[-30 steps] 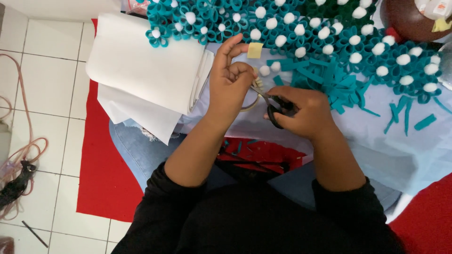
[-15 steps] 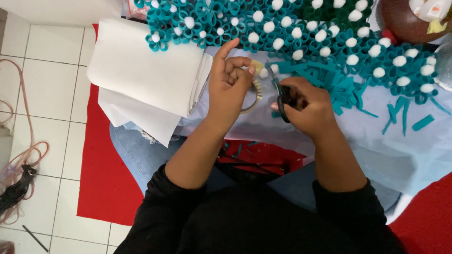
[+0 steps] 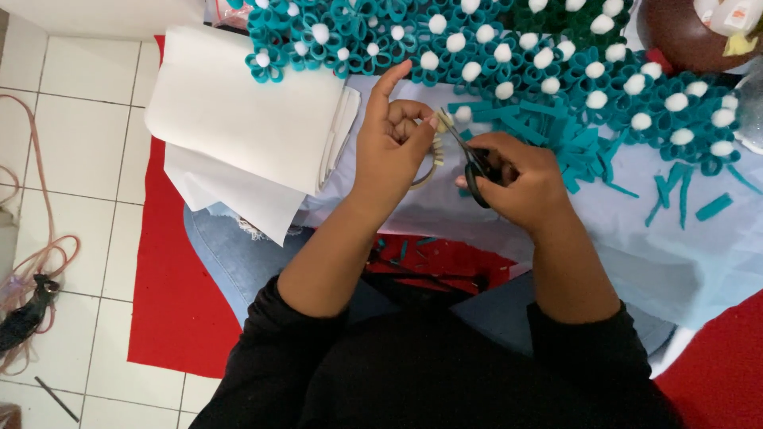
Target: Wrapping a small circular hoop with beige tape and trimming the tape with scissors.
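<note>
Many teal felt flowers (image 3: 509, 56) with white centres lay finished ahead, while the left hand (image 3: 393, 147) pinched a small cream piece (image 3: 443, 121) and the right hand (image 3: 517, 179) gripped black scissors (image 3: 475, 168) at it, loose teal strips (image 3: 675, 195) left unused.

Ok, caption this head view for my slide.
Right hand snips with black-handled scissors at a small cream piece held by left hand, beside teal felt flowers.
</note>
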